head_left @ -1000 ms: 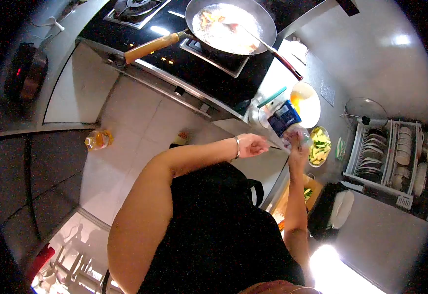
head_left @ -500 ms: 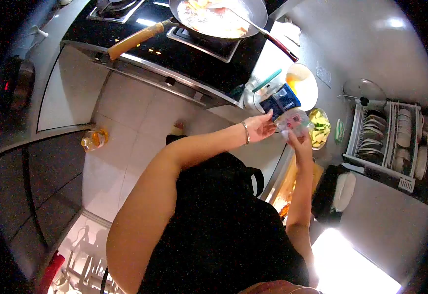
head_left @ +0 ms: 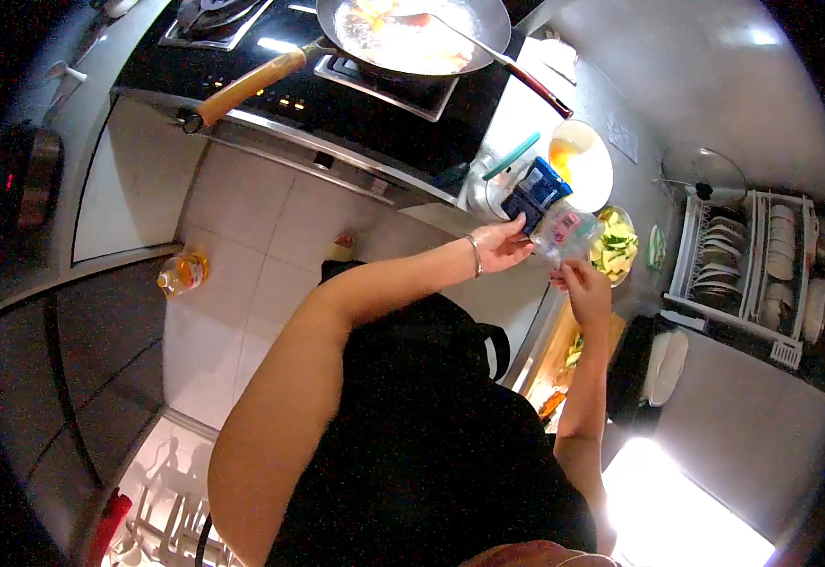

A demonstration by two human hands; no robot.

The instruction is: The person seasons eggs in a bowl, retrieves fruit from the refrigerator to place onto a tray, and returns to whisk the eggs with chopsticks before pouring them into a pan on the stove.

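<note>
My left hand (head_left: 502, 248), with a bracelet at its wrist, is turned palm up, its thumb and fingers closing on the left edge of a clear plastic bag (head_left: 564, 229) with pink print. A dark blue packet (head_left: 535, 194) lies just above my left fingertips, against the bag. On the other side, my right hand (head_left: 582, 283) pinches the bag's lower edge. Close to the bag's right side is a bowl of cut green and yellow vegetable pieces (head_left: 615, 248). A white bowl with yellow-orange liquid (head_left: 594, 165) stands above the packet.
A wok (head_left: 488, 42) with food and a spatula (head_left: 540, 90) sits on the stove (head_left: 176, 80). By the packet is a container with a teal-edged lid (head_left: 512, 156). The dish rack (head_left: 738, 326) holds plates at right. An oil bottle (head_left: 182, 274) stands on the floor.
My left hand has moved right and up to the bag and now closes on its edge. My right hand has shifted down to the bag's lower edge. The view has shifted slightly.
</note>
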